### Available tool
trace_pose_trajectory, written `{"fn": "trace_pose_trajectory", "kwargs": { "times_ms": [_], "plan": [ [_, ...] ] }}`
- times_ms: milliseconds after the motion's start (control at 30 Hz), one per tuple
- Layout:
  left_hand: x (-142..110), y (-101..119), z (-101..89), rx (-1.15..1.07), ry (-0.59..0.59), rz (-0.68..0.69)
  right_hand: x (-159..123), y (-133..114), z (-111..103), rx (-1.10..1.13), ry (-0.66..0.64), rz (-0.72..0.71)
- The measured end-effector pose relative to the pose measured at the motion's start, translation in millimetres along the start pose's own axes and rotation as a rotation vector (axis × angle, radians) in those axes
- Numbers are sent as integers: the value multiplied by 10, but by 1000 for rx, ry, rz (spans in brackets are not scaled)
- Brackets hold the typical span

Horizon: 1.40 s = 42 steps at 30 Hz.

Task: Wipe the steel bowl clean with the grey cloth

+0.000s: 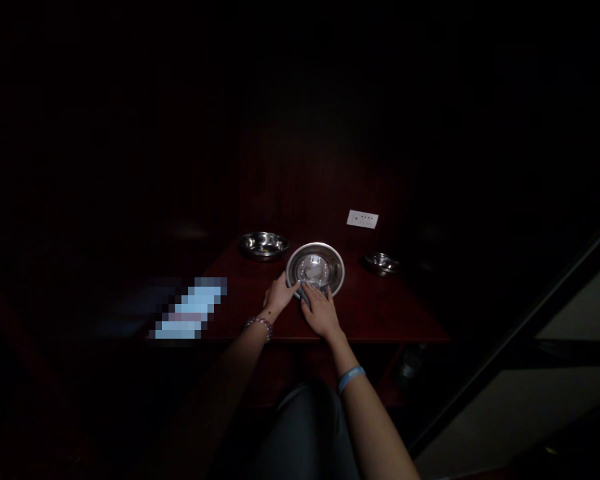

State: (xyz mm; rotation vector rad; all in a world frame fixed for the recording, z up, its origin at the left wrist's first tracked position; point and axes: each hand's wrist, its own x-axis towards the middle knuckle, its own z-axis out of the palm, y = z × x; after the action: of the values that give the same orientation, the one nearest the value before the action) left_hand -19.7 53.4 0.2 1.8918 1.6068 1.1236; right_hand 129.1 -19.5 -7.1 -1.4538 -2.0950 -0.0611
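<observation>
A shiny steel bowl [333, 265] is tilted toward me above a dark red tabletop [375, 313]. My left hand [279, 293] grips its lower left rim, thumb toward the inside. Pressed against the near inner wall is a grey cloth [305, 291], with my right hand [322, 313] closed over it. Much of the cloth is hidden under those fingers. A pale patch shows on the bowl's bottom, perhaps a reflection.
Another steel bowl [264, 247] sits behind on the left, with something yellowish in it. Smaller steel bowls [381, 263], seemingly stacked, stand at right. A white socket panel [363, 219] is on the back wall. A blurred bright rectangle [190, 310] lies at left.
</observation>
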Motion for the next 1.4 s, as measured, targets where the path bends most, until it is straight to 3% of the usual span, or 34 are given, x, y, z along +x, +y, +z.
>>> {"fn": "trace_pose_trajectory", "kwargs": {
  "times_ms": [300,633,1400],
  "plan": [
    [9,-18,12,12,-6,-3,-1,-18,-6,19,57,35],
    [-51,63,-62,35,-36,1,13,7,17,-120,15,1],
    [-67,108,-85,25,-36,-25,2,-8,18,-100,39,15]
  ]
}}
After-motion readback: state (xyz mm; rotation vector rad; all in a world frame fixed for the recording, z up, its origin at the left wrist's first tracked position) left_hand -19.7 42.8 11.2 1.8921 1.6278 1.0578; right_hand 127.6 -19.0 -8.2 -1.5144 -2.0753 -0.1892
